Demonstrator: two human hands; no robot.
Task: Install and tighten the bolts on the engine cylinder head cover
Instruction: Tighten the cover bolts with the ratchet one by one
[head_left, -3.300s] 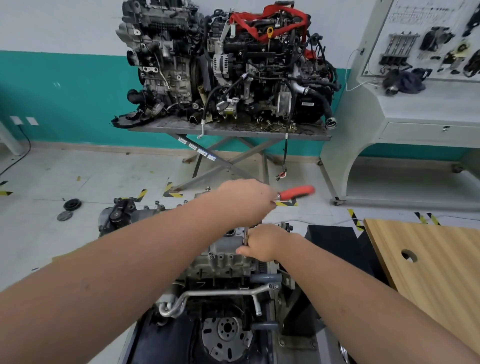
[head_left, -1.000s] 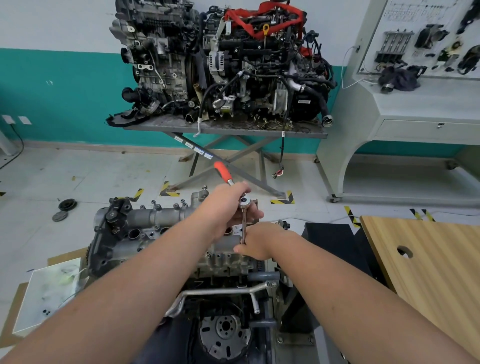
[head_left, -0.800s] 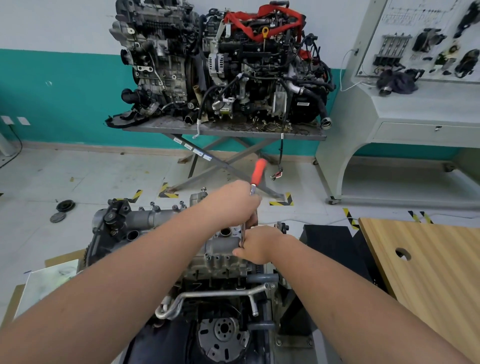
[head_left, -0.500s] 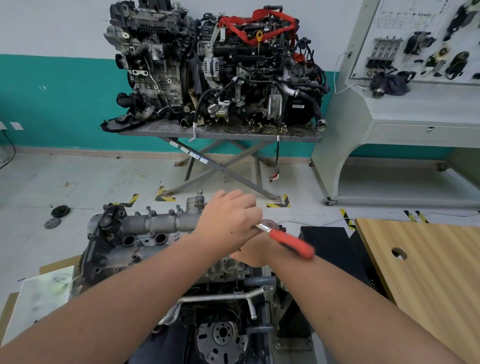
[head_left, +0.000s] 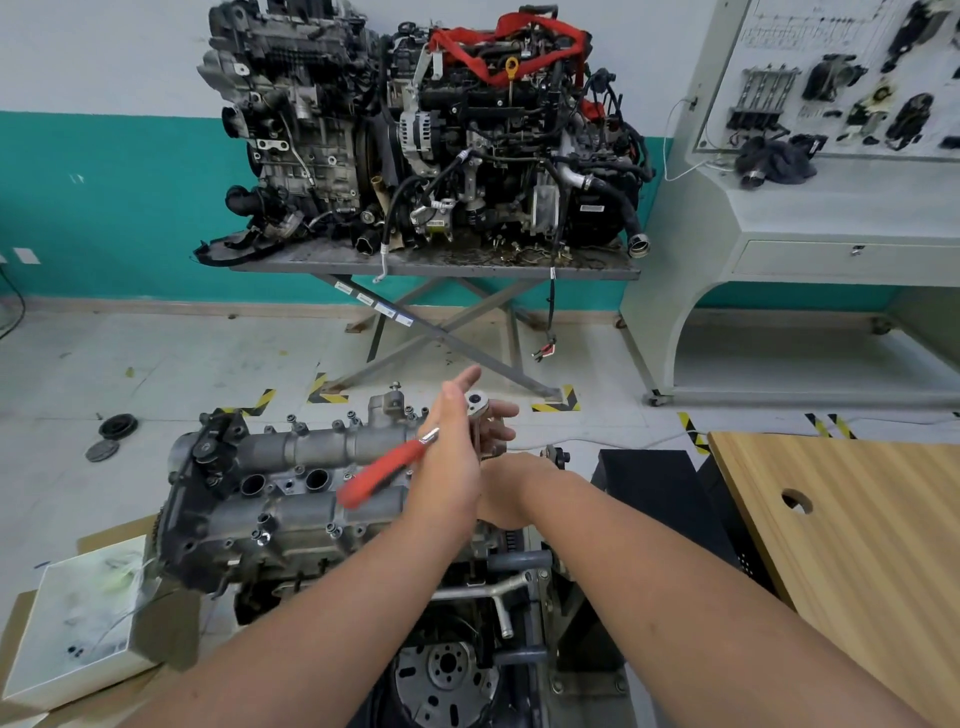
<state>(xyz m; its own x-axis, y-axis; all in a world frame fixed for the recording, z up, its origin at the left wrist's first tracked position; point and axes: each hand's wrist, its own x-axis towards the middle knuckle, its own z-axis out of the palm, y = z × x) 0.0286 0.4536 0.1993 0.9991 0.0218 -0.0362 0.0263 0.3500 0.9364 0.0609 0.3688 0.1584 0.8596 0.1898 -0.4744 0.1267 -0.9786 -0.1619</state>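
Auto workshop, engines (head_left: 415, 130) on stand, parts display board (head_left: 841, 78), hazard-taped floor (head_left: 322, 387)

Ratchet handle (head_left: 382, 475): bright red in front of you, silver at the head.
Cylinder head cover (head_left: 291, 488): dull grey metal, dark holes.
Tabletop (head_left: 852, 525): pale wood grain at your right.
Wall (head_left: 104, 202): teal band, white above.
Floor tape (head_left: 563, 399): yellow-black stripes.
Strap (head_left: 483, 49): red.

Left hand (head_left: 451, 457), fingers straight, steadies a red-handled ratchet (head_left: 410, 462) over the cylinder head cover (head_left: 291, 499); right hand (head_left: 506, 491) sits beneath.
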